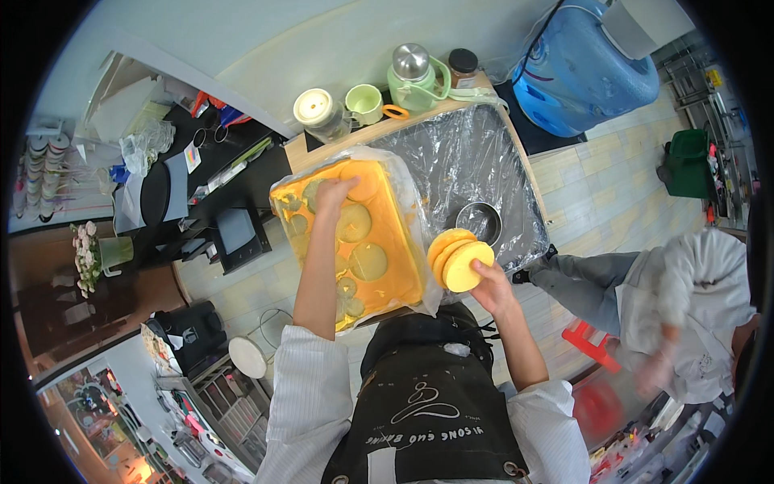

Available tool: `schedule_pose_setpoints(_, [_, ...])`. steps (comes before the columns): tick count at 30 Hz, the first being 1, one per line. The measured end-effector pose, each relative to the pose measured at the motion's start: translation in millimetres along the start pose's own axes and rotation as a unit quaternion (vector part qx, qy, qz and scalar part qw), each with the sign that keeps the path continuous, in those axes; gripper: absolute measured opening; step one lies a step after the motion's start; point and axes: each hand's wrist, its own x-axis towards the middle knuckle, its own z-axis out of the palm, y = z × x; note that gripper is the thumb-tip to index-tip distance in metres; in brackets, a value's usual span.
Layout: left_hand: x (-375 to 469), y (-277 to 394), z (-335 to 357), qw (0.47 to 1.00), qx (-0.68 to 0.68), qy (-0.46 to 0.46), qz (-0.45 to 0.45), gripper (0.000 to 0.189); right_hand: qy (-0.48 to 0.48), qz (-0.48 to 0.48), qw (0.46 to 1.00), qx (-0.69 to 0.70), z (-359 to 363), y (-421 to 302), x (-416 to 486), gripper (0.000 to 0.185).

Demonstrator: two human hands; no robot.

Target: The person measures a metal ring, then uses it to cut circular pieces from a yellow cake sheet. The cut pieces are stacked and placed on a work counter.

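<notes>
A sheet of yellow sponge cake (396, 242) lies on white baking paper (426, 266), with several round holes cut through it. Near its far edge my left hand (334, 196) reaches down over a hole, its fingertips at the rim of a round cut piece (363, 184). Whether those fingers grip the piece cannot be made out. My right hand (496, 289) holds a small stack of round yellow cake discs (462, 266), thumb on the top one. Just beyond the stack, a round metal cutter ring (499, 225) rests on the film-covered tray (447, 151).
Along the table's far edge stand a lidded glass jar (314, 112), a green mug (364, 104), a green jug (412, 78) and a dark-lidded jar (463, 65). Right of them is a large blue water bottle (580, 72). A co-worker (677, 314) is at right, near a red stool (589, 343).
</notes>
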Motion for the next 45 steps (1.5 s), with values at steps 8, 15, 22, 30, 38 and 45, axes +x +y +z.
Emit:
schedule_pose_setpoints(8, [-71, -21, -1, 0.927, -0.308, -0.061, 0.207, 0.028, -0.01, 0.001, 0.999, -0.038, -2, -20, -10, 0.057])
schedule_pose_setpoints(15, [-181, -73, -46, 0.753, -0.627, -0.2, 0.011, 0.048, -0.03, -0.008, 0.985, -0.167, 28, -23, -2, 0.058])
schedule_pose_setpoints(22, [-233, -91, -25, 0.679, -0.701, -0.214, -0.031, 0.052, -0.228, -0.062, 0.859, -0.454, 106, -6, 18, 0.062])
schedule_pose_setpoints(30, [-260, -89, -31, 0.706, -0.678, -0.207, -0.002, 0.069, -0.194, -0.226, 0.645, -0.704, 137, 35, 31, 0.073])
schedule_pose_setpoints(38, [-274, -72, -27, 0.878, -0.421, -0.217, 0.073, 0.052, -0.169, 0.169, 0.96, -0.144, 66, 62, 27, 0.069])
schedule_pose_setpoints(45, [-246, -190, -89, 0.928, -0.304, 0.162, 0.145, 0.041, -0.105, 0.102, 0.989, -0.016, 12, 47, -2, 0.058])
